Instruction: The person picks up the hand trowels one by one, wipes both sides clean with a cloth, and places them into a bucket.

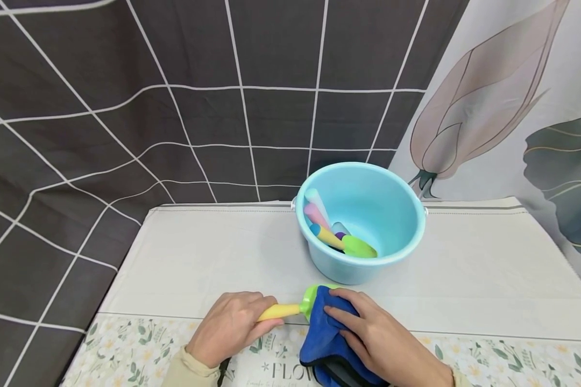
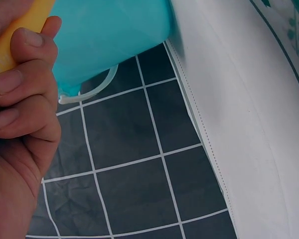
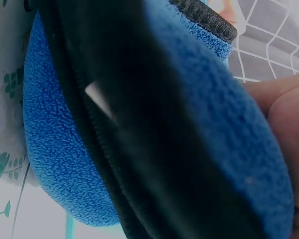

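My left hand (image 1: 237,324) grips the yellow handle of a small toy tool (image 1: 282,311) with a green head. In the left wrist view the fingers (image 2: 26,102) curl round that yellow handle. A blue towel cloth (image 1: 325,334) with black edging covers most of the green head, so its exact shape is hidden. My right hand (image 1: 380,337) holds the cloth against the head, fingers spread over it. Folds of the cloth (image 3: 65,144) fill the right wrist view, with part of the hand at its right edge.
Behind the hands stands a light blue bucket (image 1: 341,270). It contains several plastic tools, among them a green shovel (image 1: 358,247) with a yellow handle. A white and floral cloth (image 1: 213,252) covers the table. Dark grid-patterned fabric (image 1: 281,118) hangs at the back and left.
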A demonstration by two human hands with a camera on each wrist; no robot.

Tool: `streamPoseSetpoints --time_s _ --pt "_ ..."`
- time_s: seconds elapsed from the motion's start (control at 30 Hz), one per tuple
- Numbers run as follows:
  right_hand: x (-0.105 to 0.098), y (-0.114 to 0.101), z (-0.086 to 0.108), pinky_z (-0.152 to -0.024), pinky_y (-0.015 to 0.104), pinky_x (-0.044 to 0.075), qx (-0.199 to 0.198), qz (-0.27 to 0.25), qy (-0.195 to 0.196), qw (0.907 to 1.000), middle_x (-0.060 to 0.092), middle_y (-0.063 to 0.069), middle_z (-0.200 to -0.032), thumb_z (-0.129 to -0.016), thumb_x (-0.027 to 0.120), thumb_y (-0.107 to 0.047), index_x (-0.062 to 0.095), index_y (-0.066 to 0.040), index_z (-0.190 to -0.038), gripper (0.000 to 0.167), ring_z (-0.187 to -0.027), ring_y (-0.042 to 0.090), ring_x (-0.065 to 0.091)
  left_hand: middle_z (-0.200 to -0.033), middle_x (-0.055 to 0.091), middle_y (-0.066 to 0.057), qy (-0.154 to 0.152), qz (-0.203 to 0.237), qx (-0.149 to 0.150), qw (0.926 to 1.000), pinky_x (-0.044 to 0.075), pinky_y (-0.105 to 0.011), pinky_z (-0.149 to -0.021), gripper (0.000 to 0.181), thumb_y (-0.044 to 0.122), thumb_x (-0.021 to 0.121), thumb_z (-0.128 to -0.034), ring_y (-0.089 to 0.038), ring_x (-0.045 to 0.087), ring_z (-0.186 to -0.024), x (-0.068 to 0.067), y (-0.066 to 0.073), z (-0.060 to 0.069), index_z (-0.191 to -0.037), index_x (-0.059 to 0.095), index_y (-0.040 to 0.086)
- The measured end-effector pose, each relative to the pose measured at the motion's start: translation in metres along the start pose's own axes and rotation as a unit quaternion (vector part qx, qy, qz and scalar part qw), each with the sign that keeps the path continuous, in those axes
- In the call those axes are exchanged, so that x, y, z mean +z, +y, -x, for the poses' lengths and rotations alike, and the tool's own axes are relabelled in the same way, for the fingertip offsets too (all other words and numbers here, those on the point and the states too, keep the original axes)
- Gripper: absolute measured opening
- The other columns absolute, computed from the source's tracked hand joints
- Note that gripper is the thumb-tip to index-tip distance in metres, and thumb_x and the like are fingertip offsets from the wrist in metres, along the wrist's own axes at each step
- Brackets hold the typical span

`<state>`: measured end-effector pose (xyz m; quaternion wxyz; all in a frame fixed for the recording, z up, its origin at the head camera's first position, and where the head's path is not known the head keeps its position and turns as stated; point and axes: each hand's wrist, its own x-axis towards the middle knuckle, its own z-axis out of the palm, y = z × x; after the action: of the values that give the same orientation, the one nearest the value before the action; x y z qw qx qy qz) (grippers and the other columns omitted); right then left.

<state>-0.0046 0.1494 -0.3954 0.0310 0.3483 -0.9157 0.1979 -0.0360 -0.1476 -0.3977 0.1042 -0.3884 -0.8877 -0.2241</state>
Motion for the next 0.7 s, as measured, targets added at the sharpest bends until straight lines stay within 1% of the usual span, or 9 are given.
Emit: streamPoseSetpoints --time_s 0.13,0.4,0.7 --pt "-0.0008 0.0000 0.0000 -0.094 0.038 0.053 0.001 0.006 -0.003 1.0000 0.049 0.003 -0.143 -0.088 0.078 -0.016 0.066 -0.017 -0.132 0.045 -0.129 0.021 0.052 -0.068 0.052 0.015 0.000 -0.004 0.003 1.0000 0.034 -0.009 -0.053 0.027 0.042 0.064 -0.0970 0.006 0.038 -0.057 -0.0008 -0.0006 0.0001 -0.090 0.071 0.016" --pt "-0.0013 0.0032 0.0006 -0.092 0.038 0.054 -0.015 0.026 0.020 0.9993 0.050 0.004 -0.141 -0.083 0.081 -0.015 0.068 -0.015 -0.128 0.047 -0.128 0.021 0.053 -0.069 0.052 0.015 0.008 -0.005 0.002 1.0000 0.036 -0.011 -0.054 0.027 0.042 0.064 -0.0970 0.006 0.039 -0.058 -0.0033 -0.0027 0.0012 -0.091 0.071 0.016" --pt "-0.0036 0.0058 0.0014 -0.092 0.038 0.054 -0.023 0.034 0.026 0.9988 0.050 0.006 -0.142 -0.080 0.083 -0.011 0.068 -0.013 -0.128 0.050 -0.128 0.023 0.053 -0.070 0.054 0.014 0.023 -0.008 0.013 0.9996 0.036 -0.010 -0.055 0.028 0.042 0.063 -0.0976 0.006 0.039 -0.059 -0.0052 -0.0049 0.0038 -0.091 0.072 0.016"
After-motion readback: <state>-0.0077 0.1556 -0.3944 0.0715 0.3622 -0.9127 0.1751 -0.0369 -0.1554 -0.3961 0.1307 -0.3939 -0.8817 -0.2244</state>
